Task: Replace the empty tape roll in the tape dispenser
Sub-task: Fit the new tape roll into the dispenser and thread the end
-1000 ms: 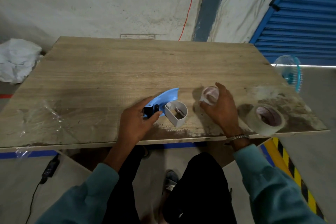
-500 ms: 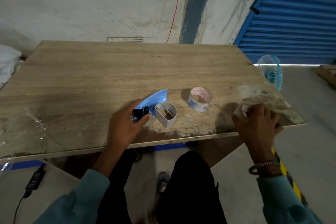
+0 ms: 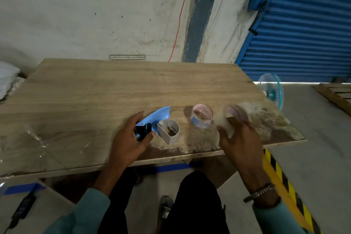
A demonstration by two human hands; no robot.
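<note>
A blue tape dispenser [image 3: 157, 118] with a grey hub holder lies near the table's front edge. My left hand [image 3: 129, 138] grips its black handle end. Just right of it rests the empty tape core [image 3: 201, 118], white with a blue band, standing apart from both hands. My right hand [image 3: 239, 138] is blurred and holds a full roll of clear tape [image 3: 234, 118] lifted slightly above the table, right of the empty core.
The wooden table [image 3: 114, 91] has a worn, pale patch at its front right corner. A small blue fan [image 3: 272, 91] stands beyond the right edge. Yellow-black floor tape [image 3: 284, 186] runs at the lower right. Crumpled clear film [image 3: 34, 138] lies at the left front.
My right hand set the empty core down, reached to the table's right corner, took the full roll and has brought it leftward toward the dispenser. My left hand kept holding the dispenser.
</note>
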